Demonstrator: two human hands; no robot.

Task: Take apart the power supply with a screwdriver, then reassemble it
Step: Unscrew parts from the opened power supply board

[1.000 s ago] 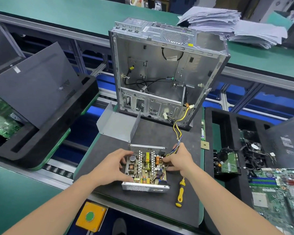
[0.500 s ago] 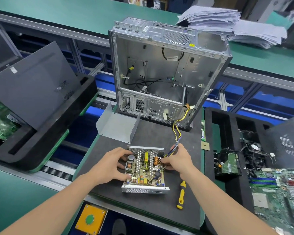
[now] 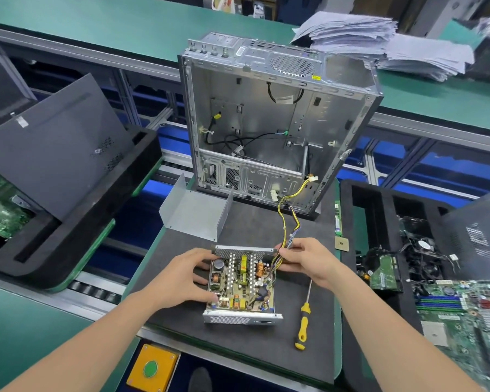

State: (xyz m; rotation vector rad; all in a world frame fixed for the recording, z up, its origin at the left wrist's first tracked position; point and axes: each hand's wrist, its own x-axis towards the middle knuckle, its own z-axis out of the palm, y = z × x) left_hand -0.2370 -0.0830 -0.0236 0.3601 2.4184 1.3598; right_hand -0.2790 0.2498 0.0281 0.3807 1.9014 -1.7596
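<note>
The opened power supply [image 3: 241, 287] lies on the dark mat [image 3: 255, 346], its circuit board with coils and capacitors exposed between two perforated metal ends. My left hand [image 3: 181, 275] grips its left side, fingers curled over the edge. My right hand [image 3: 303, 260] pinches the wire bundle [image 3: 287, 222] at the supply's far right corner. The bent metal cover [image 3: 193, 210] stands behind on the mat. A yellow-handled screwdriver [image 3: 303, 321] lies to the right, touched by neither hand.
An empty computer case [image 3: 275, 123] stands upright behind the mat. Black trays [image 3: 77, 222] with panels and boards flank both sides; a motherboard [image 3: 464, 312] lies at right. A small chip [image 3: 341, 243] sits by the mat's right edge. A yellow button box [image 3: 152, 367] is below.
My right hand has lifted off the board and shifted back to the wire bundle at the far corner. The screwdriver is now fully uncovered. My left hand stays on the left side.
</note>
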